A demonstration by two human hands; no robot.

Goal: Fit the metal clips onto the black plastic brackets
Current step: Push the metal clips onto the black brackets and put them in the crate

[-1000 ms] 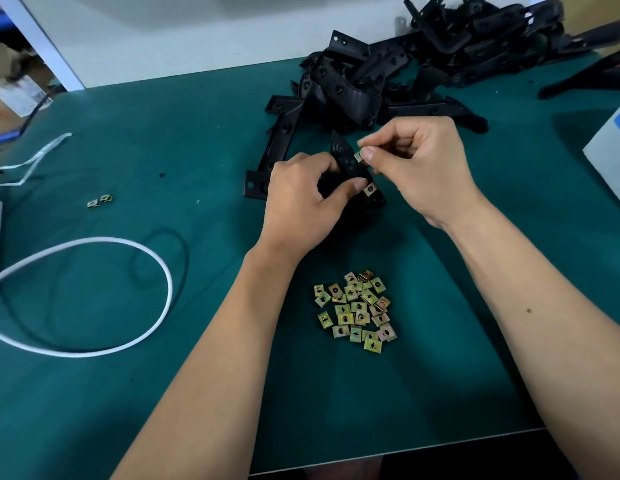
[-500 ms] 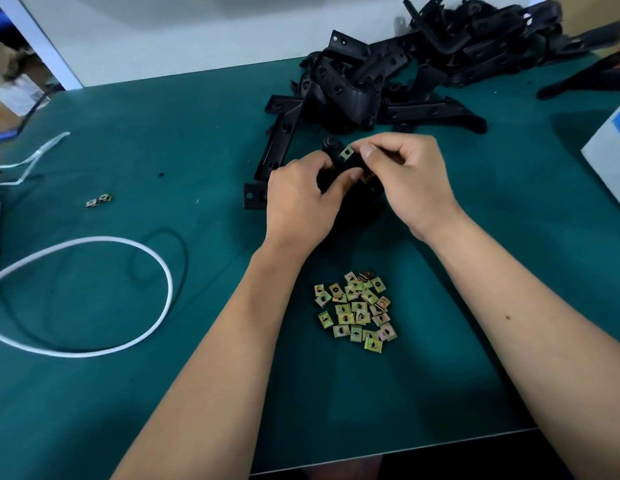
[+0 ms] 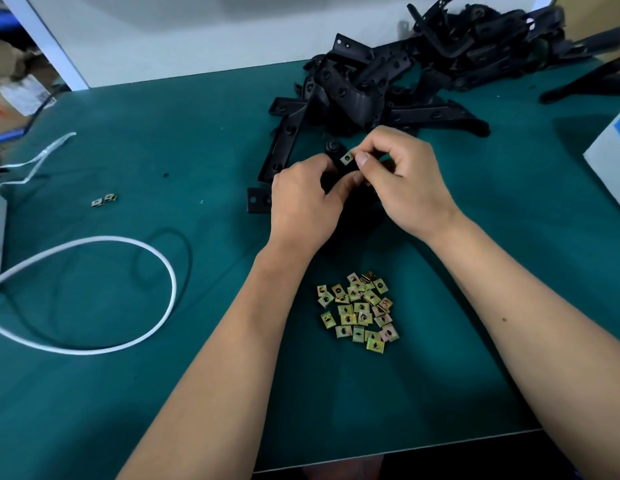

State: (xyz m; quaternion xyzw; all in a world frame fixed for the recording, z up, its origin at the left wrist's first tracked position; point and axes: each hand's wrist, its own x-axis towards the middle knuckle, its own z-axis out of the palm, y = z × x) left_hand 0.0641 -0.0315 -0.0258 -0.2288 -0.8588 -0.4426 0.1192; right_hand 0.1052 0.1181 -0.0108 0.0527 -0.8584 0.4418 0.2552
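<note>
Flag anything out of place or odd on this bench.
Two stray clips lie far to the left, apart from the main pile of clips near the table's front edge. A white cable loops across the green mat. Nothing looks damaged.

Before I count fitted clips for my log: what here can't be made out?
Head view only:
- Held bracket: mostly covered by the left hand and right hand; only its top end and one clip show.
- A second clip near the left thumb: too hidden to confirm.
- Bracket pile: tangled, dark, cut by the top edge; any fitted clips unreadable.
- White box: cut off at the right edge.
</note>
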